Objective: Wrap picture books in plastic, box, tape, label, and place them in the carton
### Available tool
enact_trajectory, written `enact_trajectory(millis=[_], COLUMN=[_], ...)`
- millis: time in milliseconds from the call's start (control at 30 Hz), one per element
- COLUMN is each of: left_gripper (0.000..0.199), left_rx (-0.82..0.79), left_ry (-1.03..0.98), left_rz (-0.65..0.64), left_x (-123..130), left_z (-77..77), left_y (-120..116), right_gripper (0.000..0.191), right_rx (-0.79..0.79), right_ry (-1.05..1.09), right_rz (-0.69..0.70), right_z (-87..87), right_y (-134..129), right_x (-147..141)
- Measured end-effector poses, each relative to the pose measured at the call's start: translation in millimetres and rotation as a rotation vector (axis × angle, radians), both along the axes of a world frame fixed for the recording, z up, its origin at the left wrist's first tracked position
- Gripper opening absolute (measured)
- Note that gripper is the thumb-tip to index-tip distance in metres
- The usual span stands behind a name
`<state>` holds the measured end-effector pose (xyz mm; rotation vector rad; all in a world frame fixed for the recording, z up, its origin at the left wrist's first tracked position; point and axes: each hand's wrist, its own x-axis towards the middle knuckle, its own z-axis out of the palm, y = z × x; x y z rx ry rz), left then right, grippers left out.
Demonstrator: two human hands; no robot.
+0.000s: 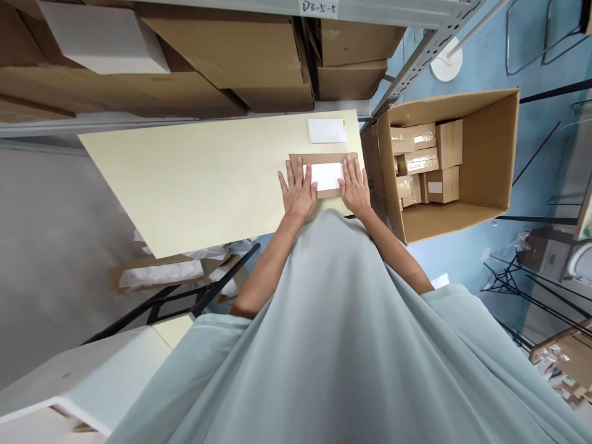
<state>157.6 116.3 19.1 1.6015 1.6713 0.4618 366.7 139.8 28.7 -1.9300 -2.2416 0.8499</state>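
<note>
A flat brown cardboard box [328,193] lies near the right end of the pale yellow tabletop [208,185]. On its upper face is a white label [326,176]. My left hand [298,192] rests flat over the box's left part, fingers spread and touching the label's left edge. Over the right part lies my right hand [354,188], fingers stretched out, with fingertips at the label's right edge. Both palms face down and hold nothing. Just beyond the box, a white rectangular pad or stack of labels [326,131] sits on the tabletop.
To the right stands a large open carton [485,148] holding several small taped boxes [441,185]. A metal shelf [370,9] with big cardboard boxes [231,49] runs along the far side. A white stand base [446,60] is on the blue floor.
</note>
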Motion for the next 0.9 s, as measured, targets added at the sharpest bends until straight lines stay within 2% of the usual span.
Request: enact_trajectory(millis=[133, 300, 367, 533, 667, 767, 900], left_gripper=[0.073, 0.067, 0.066, 0.07, 0.072, 0.072, 0.075], left_rx=[0.023, 0.017, 0.013, 0.03, -0.003, -0.001, -0.034], left_ry=[-0.016, -0.049, -0.038, 0.035, 0.133, 0.17, 0.2], left_rz=[-0.018, -0.226, -0.268, -0.269, -0.224, -0.224, -0.196], left_x=[2.1, 11.4, 10.6, -1.6, -10.4, -13.6, -21.5], left_z=[0.5, 3.3, 4.8, 8.9, 8.7, 7.4, 8.5], left_y=[-2.3, -3.9, -3.5, -7.4, -13.5, -16.6, -22.8], right_gripper=[0.07, 0.069, 0.067, 0.057, 0.057, 0.062, 0.076], right_rx=[-0.002, -0.014, -0.017, 0.017, 0.002, -0.043, -0.147], right_ry=[-0.038, -0.062, -0.039, 0.106, 0.169, 0.207, 0.337], right_rz=[-0.077, -0.1, -0.098, -0.177, -0.361, -0.467, -0.47], right_z=[-2.8, 3.7, 7.5, 6.0, -2.4, -3.5, -1.9], right_y=[-4.6, -6.7, -6.4, -11.3, -15.5, -12.1, -16.1], right_x=[-3.0, -9.8, -10.3, -12.5, -24.1, -27.6, -10.9])
